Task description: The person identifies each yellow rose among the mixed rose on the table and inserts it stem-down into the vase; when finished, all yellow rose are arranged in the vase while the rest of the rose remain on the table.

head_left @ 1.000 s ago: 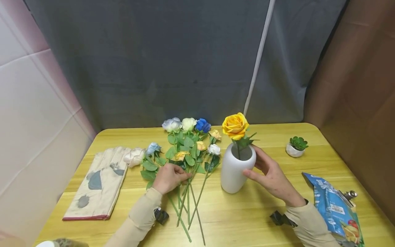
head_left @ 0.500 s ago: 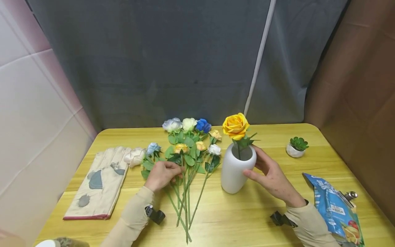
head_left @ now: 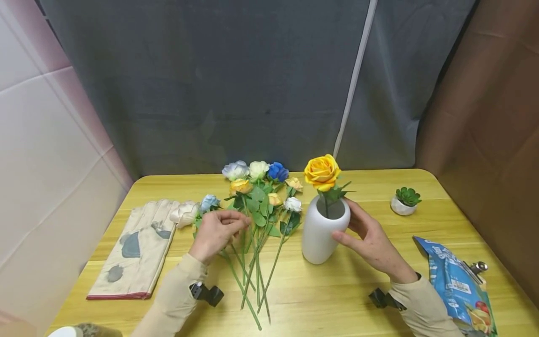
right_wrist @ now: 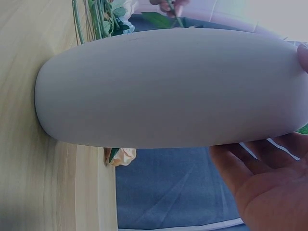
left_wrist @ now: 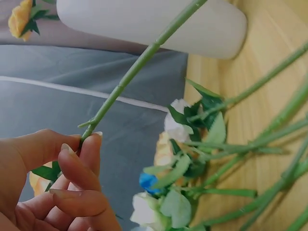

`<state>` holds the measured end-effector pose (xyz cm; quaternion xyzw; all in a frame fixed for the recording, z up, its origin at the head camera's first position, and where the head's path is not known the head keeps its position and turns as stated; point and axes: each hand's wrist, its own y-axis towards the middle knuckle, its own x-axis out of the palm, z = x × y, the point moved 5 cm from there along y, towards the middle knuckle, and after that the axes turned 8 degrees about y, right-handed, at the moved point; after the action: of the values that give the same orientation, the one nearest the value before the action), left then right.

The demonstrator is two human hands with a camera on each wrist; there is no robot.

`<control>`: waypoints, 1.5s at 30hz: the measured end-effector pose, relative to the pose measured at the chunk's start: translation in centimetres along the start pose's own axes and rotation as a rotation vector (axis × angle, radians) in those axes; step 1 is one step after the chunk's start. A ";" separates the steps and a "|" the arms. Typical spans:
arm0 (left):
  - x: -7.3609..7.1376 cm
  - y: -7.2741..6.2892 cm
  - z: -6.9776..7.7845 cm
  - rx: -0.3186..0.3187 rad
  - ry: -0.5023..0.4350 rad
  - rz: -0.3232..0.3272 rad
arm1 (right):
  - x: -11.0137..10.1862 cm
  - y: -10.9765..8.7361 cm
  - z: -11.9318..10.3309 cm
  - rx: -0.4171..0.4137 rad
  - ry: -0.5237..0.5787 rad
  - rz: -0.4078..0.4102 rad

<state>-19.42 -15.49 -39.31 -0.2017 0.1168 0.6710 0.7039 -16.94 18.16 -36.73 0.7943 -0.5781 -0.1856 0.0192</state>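
My left hand point(head_left: 220, 231) pinches the green stem point(left_wrist: 130, 72) of a yellow-orange rose point(head_left: 240, 186) between thumb and fingertips. The stem is raised off the table and slants down toward me. Under it lie several loose artificial flowers, among them a white rose point(head_left: 292, 204), a dark blue rose point(head_left: 278, 172) and a light blue rose point(head_left: 209, 203). My right hand point(head_left: 375, 243) grips the upper right side of a white vase point(head_left: 317, 243), thumb in front and fingers behind. The vase stands upright, with one large yellow rose point(head_left: 322, 172) in it.
A folded cream cloth glove point(head_left: 130, 252) lies at the left, a cream flower point(head_left: 184, 214) touching its edge. At the right are a small potted succulent point(head_left: 405, 201) and a blue snack bag point(head_left: 456, 283) with a clip. A white-lidded jar point(head_left: 84, 330) is at the front left.
My left hand has drawn the yellow-orange rose up and out of the pile, moving up and left. Its bloom now sits higher. The right hand and vase have stayed still.
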 end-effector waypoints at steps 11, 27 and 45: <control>-0.2 -1.3 2.5 0.086 -0.066 0.066 | 0.0 0.1 0.1 -0.002 0.007 -0.006; -0.8 -2.2 5.4 0.193 -0.205 0.187 | 0.1 0.1 0.2 -0.007 0.002 -0.001; -2.4 -2.8 9.7 0.384 -0.665 0.455 | 0.0 0.1 0.3 -0.033 0.014 -0.002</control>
<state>-17.85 -13.40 -29.26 0.1902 0.0477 0.8034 0.5622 -17.10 18.21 -36.95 0.7959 -0.5739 -0.1894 0.0362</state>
